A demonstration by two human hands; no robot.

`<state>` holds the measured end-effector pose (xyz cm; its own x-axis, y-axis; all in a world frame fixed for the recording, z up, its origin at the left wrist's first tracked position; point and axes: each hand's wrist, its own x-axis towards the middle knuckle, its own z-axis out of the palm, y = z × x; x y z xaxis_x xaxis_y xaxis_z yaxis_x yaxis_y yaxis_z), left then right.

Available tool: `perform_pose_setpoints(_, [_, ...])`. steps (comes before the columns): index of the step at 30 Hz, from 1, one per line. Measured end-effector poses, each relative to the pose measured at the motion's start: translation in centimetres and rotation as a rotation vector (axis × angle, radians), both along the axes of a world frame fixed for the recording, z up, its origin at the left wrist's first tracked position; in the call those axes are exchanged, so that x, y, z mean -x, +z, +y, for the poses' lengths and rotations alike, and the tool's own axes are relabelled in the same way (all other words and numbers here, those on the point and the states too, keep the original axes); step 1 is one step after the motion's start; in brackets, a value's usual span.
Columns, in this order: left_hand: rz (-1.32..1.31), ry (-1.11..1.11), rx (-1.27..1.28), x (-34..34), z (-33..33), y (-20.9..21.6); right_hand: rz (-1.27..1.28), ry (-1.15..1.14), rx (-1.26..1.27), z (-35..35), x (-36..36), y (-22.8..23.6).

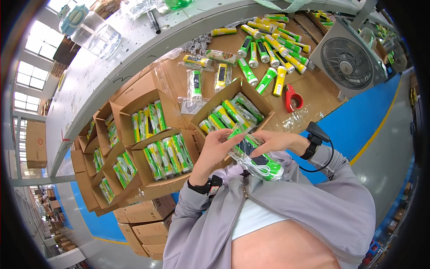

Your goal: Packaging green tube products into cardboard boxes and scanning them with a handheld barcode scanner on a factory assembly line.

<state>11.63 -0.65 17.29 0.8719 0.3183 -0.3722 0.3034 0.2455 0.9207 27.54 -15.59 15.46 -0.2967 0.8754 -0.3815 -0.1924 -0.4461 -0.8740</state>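
Observation:
A green flashlight (247,147) with a dark panel lies in a clear plastic bag, a coil of white cable (265,170) beside it. I hold it close to my body. My left hand (217,145) grips its far-left end, fingers closed on the bag. From the other side, my right hand (274,141) closes on it with the thumb across the top. Just beyond my hands sits an open cardboard box (266,99) holding several bagged green and yellow flashlights (229,112).
Several open boxes of bagged flashlights (163,154) stand at left. Loose flashlights (268,49) are heaped at the back, near a red tape dispenser (289,98) and a grey fan (342,60). A shelf (130,56) carries a water bottle (96,38). Closed cartons (145,213) are stacked below.

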Motion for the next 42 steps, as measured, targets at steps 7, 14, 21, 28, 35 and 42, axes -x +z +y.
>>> perform_pose_setpoints(7, [0.044, 0.148, -0.173, -0.1, 0.0, 1.0, 0.067, 0.116, -0.073, -0.5, -1.3, -0.1])
perform_pose_setpoints(14, [-0.083, 0.242, -0.092, 0.5, 0.7, 0.6, 0.188, 0.112, -0.064, -1.6, -2.2, 0.2])
perform_pose_setpoints(21, [-0.12, 0.238, -0.039, 0.9, -0.2, 0.8, 0.228, 0.207, -0.066, -1.7, -2.4, 0.0])
perform_pose_setpoints(28, [-0.123, 0.225, -0.165, 1.0, -1.8, 0.5, -0.047, 0.325, -0.22, -1.0, -1.0, 0.7])
perform_pose_setpoints(35, [-0.055, 0.138, -0.254, 1.3, -1.3, 1.7, -0.033, 0.261, -0.256, -1.0, -1.0, 1.3])
perform_pose_setpoints(42, [0.055, 0.087, -0.306, 1.0, -1.0, 2.3, 0.053, -0.045, -0.207, -0.4, 0.3, 0.4])
